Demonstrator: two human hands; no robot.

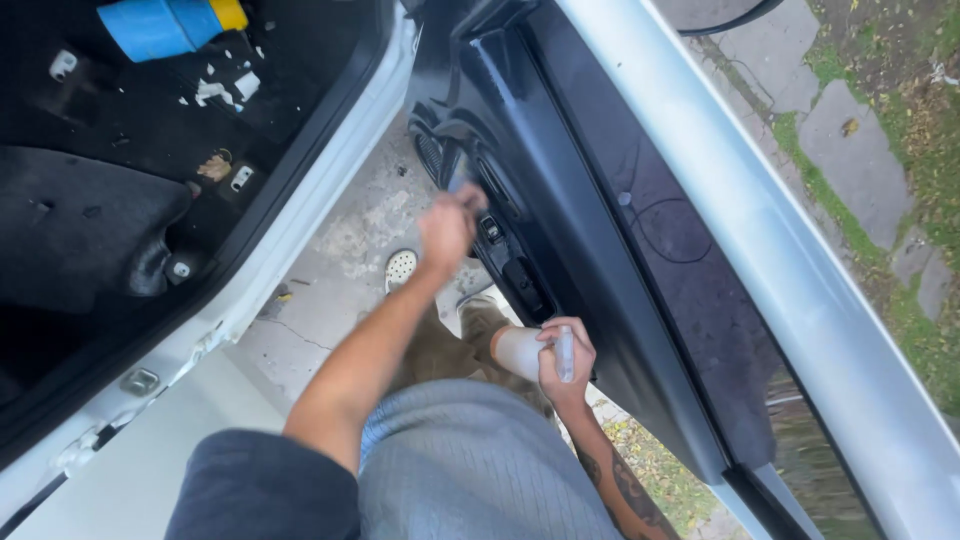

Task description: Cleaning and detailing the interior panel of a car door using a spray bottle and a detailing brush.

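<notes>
My left hand [448,228] is blurred with motion and presses a small cloth-like thing against the dark inner panel of the open car door [560,170], near the armrest and its switches [492,230]. The thing under the fingers is too blurred to identify. My right hand [566,358] is closed around a white spray bottle [524,352], held low beside the door panel with its nozzle toward the door.
The white door frame [760,230] runs diagonally at right. The car's dark floor [150,130] lies at left with white scraps and a blue-and-yellow container [165,22]. Cracked concrete [350,250] is below, paving stones and grass [860,150] at right. My foot [400,268] stands on the concrete.
</notes>
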